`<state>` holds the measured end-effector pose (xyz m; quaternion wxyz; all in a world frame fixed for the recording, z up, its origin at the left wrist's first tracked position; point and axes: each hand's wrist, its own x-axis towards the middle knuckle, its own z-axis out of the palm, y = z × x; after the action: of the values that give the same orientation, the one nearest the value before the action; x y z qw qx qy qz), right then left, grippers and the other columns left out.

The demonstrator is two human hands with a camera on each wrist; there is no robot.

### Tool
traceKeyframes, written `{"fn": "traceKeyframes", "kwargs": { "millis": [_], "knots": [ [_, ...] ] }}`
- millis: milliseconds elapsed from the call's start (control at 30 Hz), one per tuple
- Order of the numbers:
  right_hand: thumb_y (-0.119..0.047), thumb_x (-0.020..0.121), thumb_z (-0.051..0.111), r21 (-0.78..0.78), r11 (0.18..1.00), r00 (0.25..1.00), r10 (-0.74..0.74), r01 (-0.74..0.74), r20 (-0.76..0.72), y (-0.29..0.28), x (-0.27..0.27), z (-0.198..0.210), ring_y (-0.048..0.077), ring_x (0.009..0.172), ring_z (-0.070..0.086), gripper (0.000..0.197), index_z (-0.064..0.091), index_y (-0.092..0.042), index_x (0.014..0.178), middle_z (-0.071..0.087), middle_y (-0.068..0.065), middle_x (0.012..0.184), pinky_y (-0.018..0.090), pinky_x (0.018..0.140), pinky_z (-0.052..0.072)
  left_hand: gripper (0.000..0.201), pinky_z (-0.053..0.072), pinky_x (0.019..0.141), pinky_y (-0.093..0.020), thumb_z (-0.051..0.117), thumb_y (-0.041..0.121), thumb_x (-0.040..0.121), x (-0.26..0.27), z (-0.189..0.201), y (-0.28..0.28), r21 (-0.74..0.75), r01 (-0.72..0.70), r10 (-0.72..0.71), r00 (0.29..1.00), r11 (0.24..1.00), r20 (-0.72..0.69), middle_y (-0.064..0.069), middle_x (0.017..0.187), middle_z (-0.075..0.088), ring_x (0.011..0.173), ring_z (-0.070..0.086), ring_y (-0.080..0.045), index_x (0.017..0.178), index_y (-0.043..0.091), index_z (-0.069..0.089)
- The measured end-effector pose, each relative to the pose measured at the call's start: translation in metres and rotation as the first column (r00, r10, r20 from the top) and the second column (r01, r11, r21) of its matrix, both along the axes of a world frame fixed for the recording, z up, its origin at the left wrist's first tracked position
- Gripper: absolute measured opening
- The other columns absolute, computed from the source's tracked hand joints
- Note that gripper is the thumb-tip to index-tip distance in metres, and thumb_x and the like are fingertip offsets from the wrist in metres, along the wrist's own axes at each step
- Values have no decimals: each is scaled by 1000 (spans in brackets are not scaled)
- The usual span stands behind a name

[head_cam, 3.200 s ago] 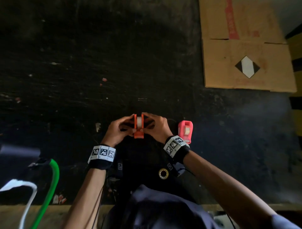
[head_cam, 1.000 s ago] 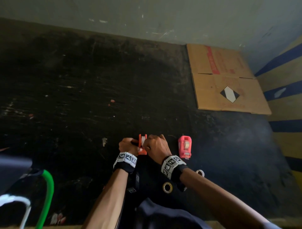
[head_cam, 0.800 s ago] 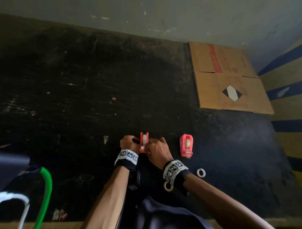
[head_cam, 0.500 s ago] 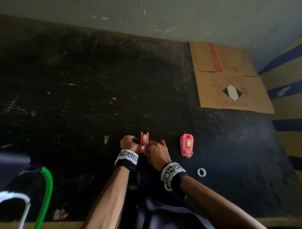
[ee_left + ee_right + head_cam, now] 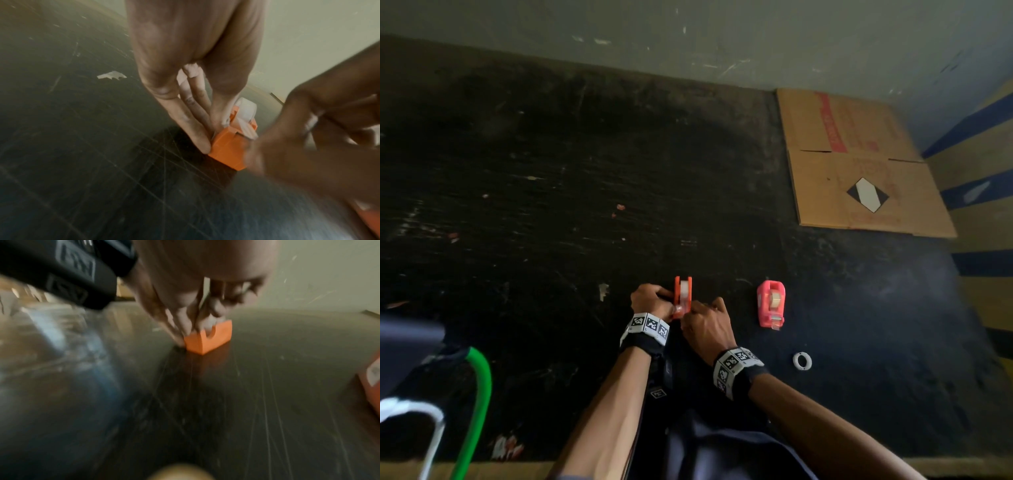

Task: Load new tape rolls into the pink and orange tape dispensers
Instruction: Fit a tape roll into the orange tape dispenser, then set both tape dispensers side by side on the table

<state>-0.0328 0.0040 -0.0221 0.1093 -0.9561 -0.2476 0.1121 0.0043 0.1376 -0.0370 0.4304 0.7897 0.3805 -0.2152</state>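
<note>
Orange tape dispenser (image 5: 682,294) being worked on, on a scuffed black floor (image 5: 551,205)

It's gripped by the left hand (image 5: 650,301) near the floor's front edge; tape's pinched by the right hand (image 5: 705,325). Pink tape dispenser (image 5: 771,303) sits beside; flattened cardboard (image 5: 859,164) lies in the far right corner.

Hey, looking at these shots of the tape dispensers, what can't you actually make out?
- Orange dispenser cutter end: head view, both hands cover it.
- Right hand grip on the tape end: left wrist view, motion blur.
- Pink dispenser: right wrist view, cut off by the right edge, blurred.
- White ring: head view, too small to identify.
</note>
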Motion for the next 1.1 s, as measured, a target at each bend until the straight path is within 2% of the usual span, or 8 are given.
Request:
{"fn": "traceKeyframes", "kwargs": {
  "millis": [133,367,433,500,600,733,833,1100],
  "knots": [
    [-24,85,63,-37,999,1000,-16,16,-22,-1,-16,-25,22,68,67,10,72,-22,80,72,-2,81,37,79,32,26,63,75,-36,94,15,57,-5,-8,2,-36,20,-19,1000,999,17,-3,79,74,76,73,-19,69,22,72],
    [-31,84,58,0,999,991,-49,50,-123,-28,-8,-9,21,82,68,18,74,-23,82,70,-3,89,36,86,42,26,63,65,-33,81,2,75,-21,-3,9,-125,-20,33,994,992,101,-11,83,76,66,72,-17,100,8,78],
    [-31,80,64,82,984,986,-155,160,-67,-49,2,0,23,78,68,13,74,-24,79,70,-2,83,36,80,48,28,62,63,-30,72,0,82,-22,-7,13,-92,-33,40,996,995,81,-10,86,76,65,71,-17,105,15,77],
    [-31,78,70,156,947,959,-283,280,-4,-74,14,6,25,83,67,9,75,-24,78,69,-1,82,36,77,52,33,62,75,-33,66,6,84,-18,-6,15,16,7,-8,997,1000,74,-7,101,76,82,73,-20,109,25,74],
    [-43,77,74,115,874,868,-484,472,114,-107,33,10,30,107,59,28,72,-28,100,66,4,104,40,87,48,43,54,90,-36,73,26,83,-8,6,1,192,50,-72,992,980,107,-3,120,68,110,65,-22,125,28,62],
    [-52,75,76,21,747,747,-664,664,-32,-128,46,3,36,123,48,76,45,-27,140,48,12,134,48,97,46,82,54,87,-45,79,47,70,1,16,-36,307,126,-171,977,943,124,-6,133,51,120,56,-28,138,29,38],
    [-48,76,78,-50,716,697,-692,697,-190,-128,49,-8,38,125,48,89,29,-32,149,41,13,140,48,93,51,89,55,84,-46,86,36,65,-1,9,-52,351,170,-208,976,921,72,-10,136,45,123,53,-31,138,28,34],
    [-35,76,78,50,700,688,-683,713,-245,-138,59,-26,34,119,54,80,36,-36,144,48,9,133,44,83,54,80,50,86,-37,83,16,70,2,-10,-49,338,98,-152,979,936,138,-9,129,54,118,58,-29,136,26,39]
  ]
}}
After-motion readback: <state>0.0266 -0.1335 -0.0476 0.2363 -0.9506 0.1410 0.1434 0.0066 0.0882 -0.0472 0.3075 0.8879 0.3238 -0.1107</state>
